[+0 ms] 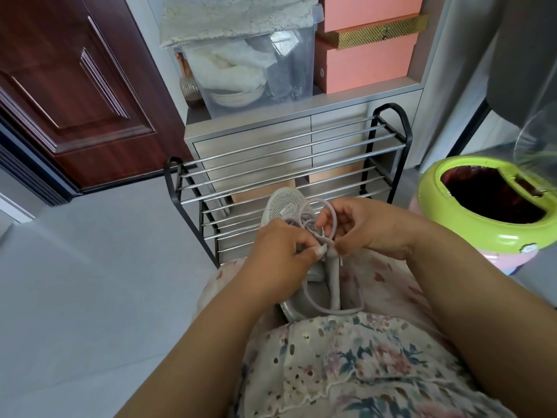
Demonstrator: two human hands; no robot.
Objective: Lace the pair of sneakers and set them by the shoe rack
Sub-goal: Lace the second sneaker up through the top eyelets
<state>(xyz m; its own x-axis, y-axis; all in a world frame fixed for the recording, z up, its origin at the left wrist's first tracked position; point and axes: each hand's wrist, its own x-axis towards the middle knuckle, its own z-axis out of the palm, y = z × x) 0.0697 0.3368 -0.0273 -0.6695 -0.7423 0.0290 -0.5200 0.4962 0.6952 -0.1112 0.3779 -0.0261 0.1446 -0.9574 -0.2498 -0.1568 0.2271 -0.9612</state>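
Floral fabric over my lap fills the near edge, and on it lies the sneaker, toe pointing away toward the rack that stands just beyond my knees. My left hand has its fingers curled tight, pinching the lace over the sneaker's tongue, while my right hand grips a loop of the same lace with curled fingers just beside it, the two hands almost touching. Right of the rack I see a green bin, and behind it a cabinet carrying a clear box.
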